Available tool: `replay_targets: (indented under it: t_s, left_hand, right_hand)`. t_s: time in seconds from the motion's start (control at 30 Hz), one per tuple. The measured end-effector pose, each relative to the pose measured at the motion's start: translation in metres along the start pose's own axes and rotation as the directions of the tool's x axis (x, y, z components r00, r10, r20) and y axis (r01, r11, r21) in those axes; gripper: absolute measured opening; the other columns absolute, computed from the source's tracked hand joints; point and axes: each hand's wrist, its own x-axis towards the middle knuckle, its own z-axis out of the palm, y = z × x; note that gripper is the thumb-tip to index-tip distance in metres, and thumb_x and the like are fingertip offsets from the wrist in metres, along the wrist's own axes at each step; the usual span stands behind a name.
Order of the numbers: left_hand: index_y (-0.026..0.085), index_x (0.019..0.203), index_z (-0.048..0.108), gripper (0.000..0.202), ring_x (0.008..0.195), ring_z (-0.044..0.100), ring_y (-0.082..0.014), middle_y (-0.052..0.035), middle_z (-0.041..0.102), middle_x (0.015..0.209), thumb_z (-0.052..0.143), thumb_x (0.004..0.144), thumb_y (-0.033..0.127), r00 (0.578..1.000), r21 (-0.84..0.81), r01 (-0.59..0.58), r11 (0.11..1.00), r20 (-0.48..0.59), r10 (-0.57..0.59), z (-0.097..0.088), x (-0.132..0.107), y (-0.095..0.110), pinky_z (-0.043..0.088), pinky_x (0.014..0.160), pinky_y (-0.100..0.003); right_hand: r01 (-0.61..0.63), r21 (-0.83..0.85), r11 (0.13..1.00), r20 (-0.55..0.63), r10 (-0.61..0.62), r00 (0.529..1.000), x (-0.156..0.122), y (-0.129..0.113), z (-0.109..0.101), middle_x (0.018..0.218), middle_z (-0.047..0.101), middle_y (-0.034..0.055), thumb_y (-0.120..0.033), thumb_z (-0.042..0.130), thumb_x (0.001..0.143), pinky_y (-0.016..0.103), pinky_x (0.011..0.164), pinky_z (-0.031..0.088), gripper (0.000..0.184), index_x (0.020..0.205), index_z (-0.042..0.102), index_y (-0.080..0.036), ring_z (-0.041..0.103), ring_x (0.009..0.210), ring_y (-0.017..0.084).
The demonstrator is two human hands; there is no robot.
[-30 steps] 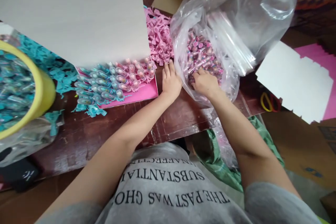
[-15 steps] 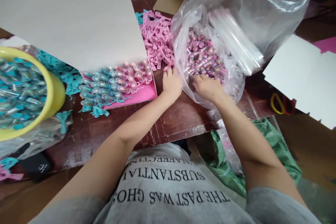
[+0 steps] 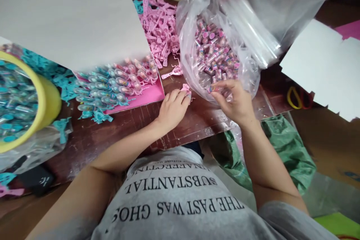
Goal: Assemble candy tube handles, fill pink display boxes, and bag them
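Several rows of finished tubes (image 3: 112,86) lie on the pink card (image 3: 149,97). The left hand (image 3: 172,108) pinches a pink clip (image 3: 186,89). The right hand (image 3: 236,103) pinches a pink tube (image 3: 215,89) at the mouth of the clear bag (image 3: 253,15), which looks far from emptied.

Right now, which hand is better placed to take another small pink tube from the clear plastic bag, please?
Likely right: the right hand pinches a small pink tube at the clear plastic bag's mouth; the left hand holds a pink piece.
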Motion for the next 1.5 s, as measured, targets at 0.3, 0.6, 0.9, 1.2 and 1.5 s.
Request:
replay_targets:
  t_s: [0.3,0.6,0.9,1.2,1.5]
  left_hand:
    - [0.01,0.141,0.062,0.045,0.111,0.068,-0.03,-0.017,0.077,0.114,0.04,0.102,0.004,0.986,-0.003,0.159,0.987,0.055,-0.159,0.003,0.031,-0.016,0.055,0.098,-0.041]
    - [0.006,0.127,0.061,0.037,0.112,0.067,-0.0344,-0.0182,0.075,0.113,0.066,0.091,0.012,0.97,-0.217,0.184,0.959,0.197,-0.141,0.011,0.025,0.006,0.054,0.101,-0.046]
    - [0.02,0.106,0.072,0.017,0.097,0.07,-0.0206,-0.0047,0.072,0.107,0.079,0.091,0.017,0.98,-0.576,0.177,0.798,0.026,-0.199,-0.014,-0.006,-0.019,0.058,0.086,-0.033]
    - [0.023,0.107,0.082,0.015,0.083,0.073,-0.0165,-0.0017,0.079,0.093,0.08,0.092,0.02,0.975,-0.662,0.052,0.747,-0.129,-0.182,-0.036,-0.036,-0.039,0.059,0.077,-0.028]
    - [0.021,0.117,0.08,0.02,0.086,0.077,-0.0186,-0.005,0.082,0.102,0.069,0.1,0.021,0.945,-0.398,0.028,0.917,-0.288,-0.153,-0.036,-0.055,-0.042,0.062,0.08,-0.03]
  right_hand:
    - [-0.009,0.093,0.996,0.056,0.004,0.998,-0.007,-0.015,0.01,0.099,0.073,0.0035,-0.049,0.065,0.101,0.032,0.066,0.056,0.027,0.112,0.062,-0.025,0.066,0.07,0.016]
    - [-0.08,0.169,0.982,-0.099,0.098,0.99,-0.023,-0.011,0.038,0.112,0.069,0.0079,-0.045,0.062,0.102,0.038,0.071,0.059,0.032,0.128,0.057,-0.027,0.069,0.08,0.02]
    - [-0.148,0.24,0.959,-0.001,0.153,0.988,-0.051,-0.027,0.053,0.104,0.075,0.0065,-0.041,0.062,0.102,0.035,0.063,0.06,0.027,0.125,0.062,-0.027,0.066,0.066,0.017]
    - [0.186,0.278,0.942,0.261,-0.261,0.93,0.007,-0.037,0.045,0.113,0.082,0.0061,-0.04,0.063,0.105,0.042,0.091,0.063,0.023,0.123,0.07,-0.028,0.078,0.099,0.023]
    - [0.202,0.285,0.937,0.306,-0.289,0.907,0.02,-0.06,0.055,0.104,0.083,0.0037,-0.044,0.06,0.107,0.033,0.083,0.06,0.026,0.12,0.071,-0.025,0.078,0.089,0.019]
